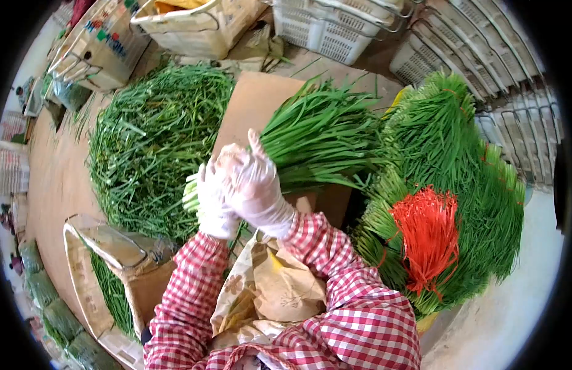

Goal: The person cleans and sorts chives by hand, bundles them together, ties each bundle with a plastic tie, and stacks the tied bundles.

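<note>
A bunch of garlic chives point(323, 135) lies across my front, leaves fanned to the right and pale cut ends poking out at the left. My left hand point(214, 209), in a whitish thin glove, is closed round the bunch near those pale ends. Overlapping it, my right hand point(254, 188), gloved the same way, is closed on the bunch as well, one finger pointing up. Its fingers partly hide the stems. Beneath the leaves is a brown board point(252, 102). To the left spreads a heap of loose chives point(153, 148).
Tied chive bundles point(437, 123) are piled at the right, with a hank of red ties point(426, 237) on top. White crates point(335, 31) stand at the back, and more stacked crates point(477, 43) rise at the right. A lined basket point(91, 246) holding greens sits lower left.
</note>
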`<state>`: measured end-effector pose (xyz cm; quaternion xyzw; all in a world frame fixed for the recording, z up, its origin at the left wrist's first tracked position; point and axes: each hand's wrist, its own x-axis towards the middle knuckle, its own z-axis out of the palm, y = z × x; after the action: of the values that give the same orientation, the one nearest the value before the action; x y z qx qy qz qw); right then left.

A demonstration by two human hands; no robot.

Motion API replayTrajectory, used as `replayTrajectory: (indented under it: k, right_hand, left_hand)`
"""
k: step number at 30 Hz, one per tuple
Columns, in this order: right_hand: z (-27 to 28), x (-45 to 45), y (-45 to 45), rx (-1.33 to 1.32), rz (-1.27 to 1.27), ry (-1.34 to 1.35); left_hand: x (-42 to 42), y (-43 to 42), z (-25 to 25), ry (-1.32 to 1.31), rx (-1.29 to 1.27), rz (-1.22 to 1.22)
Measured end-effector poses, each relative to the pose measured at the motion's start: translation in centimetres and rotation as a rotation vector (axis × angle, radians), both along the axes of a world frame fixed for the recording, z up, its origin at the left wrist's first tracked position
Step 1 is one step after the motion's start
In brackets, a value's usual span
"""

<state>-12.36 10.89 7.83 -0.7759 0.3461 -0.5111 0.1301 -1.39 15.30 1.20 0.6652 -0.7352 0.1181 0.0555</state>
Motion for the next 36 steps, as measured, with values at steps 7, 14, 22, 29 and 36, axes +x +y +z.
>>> replayTrajectory:
  k: [7, 14, 22, 29, 36]
  right_hand:
    - [1.1, -3.9, 0.7, 0.276, 0.068, -0.296]
    - [-6.9, -2.4, 1.7, 1.651, 0.598, -0.378]
    - [-9.3, 0.1, 3.3, 1.352, 0.658, -0.631]
    - [-8.9, -2.1, 4.4, 0.902, 0.588, -0.363]
    - [-7.4, -7.6, -0.4, -0.009, 0.243, 0.778]
  left_hand:
    - [2.6, -6.9, 1.7, 0.365, 0.094, 0.111]
    - [5.1, -9.1, 0.7, 0.421, 0.152, -0.021]
    - [3.2, -5.7, 4.2, 0.654, 0.347, 0.347]
    - [2.5, -1.4, 7.5, 1.685, 0.327, 0.130]
    - [0.6, -3.4, 12.3, 1.995, 0.051, -0.088]
